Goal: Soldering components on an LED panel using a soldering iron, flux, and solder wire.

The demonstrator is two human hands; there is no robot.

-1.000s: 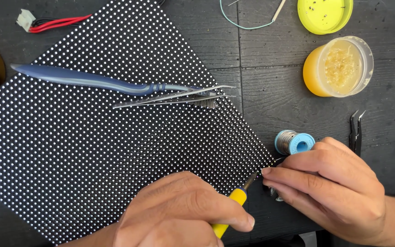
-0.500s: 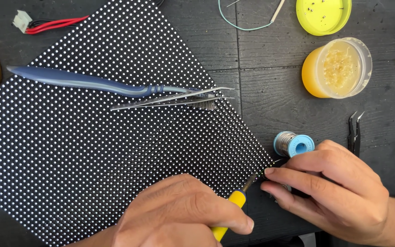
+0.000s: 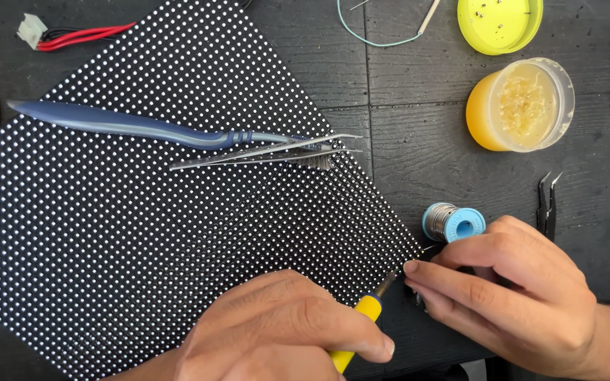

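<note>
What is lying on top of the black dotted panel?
On the black dotted panel lie a blue-handled brush and metal tweezers, crossing at the bristles. The left hand covers the panel's lower edge, hiding whatever is underneath.

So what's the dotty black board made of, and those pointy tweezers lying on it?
The dotted panel looks like hard matte black plastic, set with rows of tiny pale beads, likely small lights. The tweezers look like bare metal: thin, silvery and shiny, catching the light along their arms. The brush beside them seems glossy blue plastic.
</note>
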